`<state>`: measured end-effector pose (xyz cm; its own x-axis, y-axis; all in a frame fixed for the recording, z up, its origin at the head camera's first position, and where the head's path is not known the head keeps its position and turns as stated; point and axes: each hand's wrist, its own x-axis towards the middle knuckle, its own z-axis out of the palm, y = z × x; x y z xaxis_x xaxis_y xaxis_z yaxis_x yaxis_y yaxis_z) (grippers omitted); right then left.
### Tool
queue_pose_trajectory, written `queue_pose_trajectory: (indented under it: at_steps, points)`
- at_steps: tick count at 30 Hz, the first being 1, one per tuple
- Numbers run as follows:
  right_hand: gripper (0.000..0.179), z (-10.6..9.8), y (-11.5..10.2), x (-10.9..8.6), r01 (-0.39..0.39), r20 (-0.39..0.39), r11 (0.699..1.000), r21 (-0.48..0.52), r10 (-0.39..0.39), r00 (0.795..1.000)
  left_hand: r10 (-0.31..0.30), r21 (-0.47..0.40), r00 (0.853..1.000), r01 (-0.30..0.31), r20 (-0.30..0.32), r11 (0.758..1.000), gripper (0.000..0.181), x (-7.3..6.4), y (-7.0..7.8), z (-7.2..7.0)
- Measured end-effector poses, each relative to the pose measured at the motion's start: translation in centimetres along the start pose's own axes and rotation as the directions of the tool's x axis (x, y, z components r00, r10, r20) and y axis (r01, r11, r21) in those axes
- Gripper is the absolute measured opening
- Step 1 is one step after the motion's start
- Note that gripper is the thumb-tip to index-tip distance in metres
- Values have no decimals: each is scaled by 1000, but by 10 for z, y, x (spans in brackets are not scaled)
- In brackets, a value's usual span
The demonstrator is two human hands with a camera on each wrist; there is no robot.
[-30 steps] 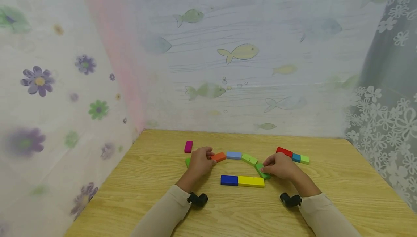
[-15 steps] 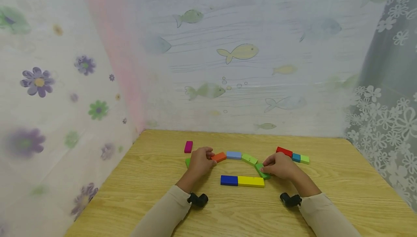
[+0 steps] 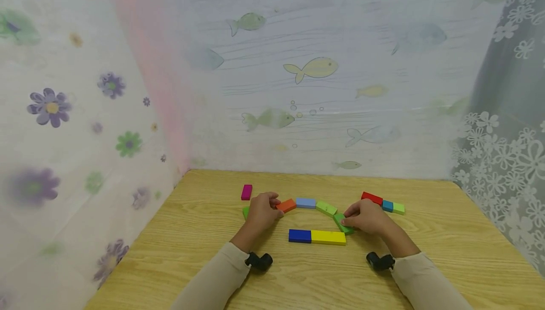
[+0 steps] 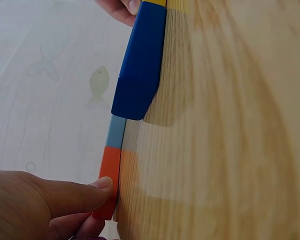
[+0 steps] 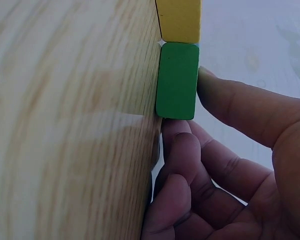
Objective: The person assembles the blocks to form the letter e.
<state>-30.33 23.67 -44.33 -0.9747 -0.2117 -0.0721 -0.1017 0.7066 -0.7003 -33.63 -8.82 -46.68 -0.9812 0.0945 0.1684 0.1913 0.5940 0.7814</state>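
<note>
An arc of flat rectangular blocks lies on the table. My left hand (image 3: 261, 211) pinches its left end, an orange block (image 3: 286, 206), thumb on the near side in the left wrist view. From there the arc runs through a light blue block (image 3: 305, 203) and a light green block (image 3: 326, 208) to a green block (image 3: 343, 224). My right hand (image 3: 367, 216) grips that green block (image 5: 177, 81); the right wrist view has the thumb on its top and fingers at its side. Inside the arc, a dark blue block (image 3: 300, 236) sits end to end with a yellow block (image 3: 328, 237).
A magenta block (image 3: 246, 192) lies at the back left. Another green block (image 3: 245, 212) is mostly hidden behind my left hand. Beyond my right hand, a red block (image 3: 372, 199), a teal block (image 3: 387, 206) and a lime block (image 3: 398, 208) form a row. Printed curtains border the wooden table (image 3: 204, 234).
</note>
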Motion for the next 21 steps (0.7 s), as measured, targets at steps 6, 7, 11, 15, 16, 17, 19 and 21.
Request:
queue_pose_trajectory:
  at_steps: [6,7,11,15,16,17,19,21]
  points:
    - [31,0,-1,-1,0,1,1000,4,0,1000,17,-1,1000,-17,2,1000,58,-1,1,-1]
    - [31,0,-1,-1,0,2,1000,5,0,1000,18,-2,1000,-18,1,1000,58,-2,1,-1]
    - [31,0,-1,-1,-1,2,1000,6,1,1000,10,-5,1000,-10,0,1000,58,-2,2,-1]
    - [31,0,-1,-1,-2,4,1000,8,2,1000,6,-9,1000,-6,1,1000,58,-1,1,0]
    - [31,0,-1,-1,-2,4,1000,7,2,1000,6,-9,1000,-6,1,1000,58,-1,1,0]
    - [31,0,-1,-1,-3,5,1000,7,3,1000,6,-10,1000,-6,1,1000,59,-1,1,0]
    - [31,0,-1,0,-3,5,1000,6,3,1000,4,-8,1000,-4,0,1000,59,0,1,0]
    - [31,0,-1,0,-3,4,1000,8,3,1000,4,-5,1000,-4,4,1000,60,0,0,0]
